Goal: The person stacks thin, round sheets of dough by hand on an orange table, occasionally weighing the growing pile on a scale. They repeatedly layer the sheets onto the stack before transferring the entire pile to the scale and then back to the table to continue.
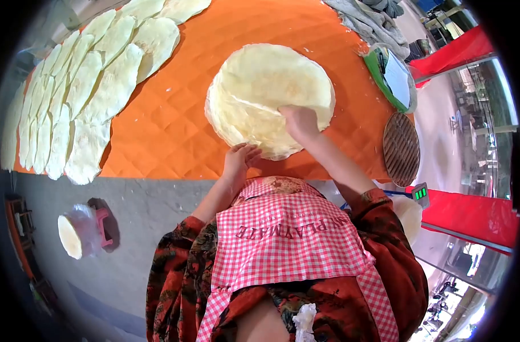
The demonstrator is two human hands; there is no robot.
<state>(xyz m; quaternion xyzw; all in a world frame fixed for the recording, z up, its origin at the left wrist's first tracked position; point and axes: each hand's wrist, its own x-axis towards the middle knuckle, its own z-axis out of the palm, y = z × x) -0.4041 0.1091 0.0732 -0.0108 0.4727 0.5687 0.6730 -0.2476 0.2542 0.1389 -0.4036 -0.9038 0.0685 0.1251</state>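
Note:
A stack of thin, round, pale yellow flatbreads [271, 71] lies on an orange-covered table [163, 131]. The top sheet is partly lifted, with a fold line running across the stack. My right hand [300, 122] is closed on the edge of that sheet, near the middle of the stack. At the near left rim of the stack is my left hand [242, 158], its fingers apart and slightly curled, palm partly up; nothing shows in it.
Many overlapping flatbreads [115, 82] cover the table's left end. At the right edge are a green tray [379, 77] with white paper and a pen, a round woven mat [401, 149] and grey cloths [365, 20]. A plastic-wrapped stack [80, 233] is below left.

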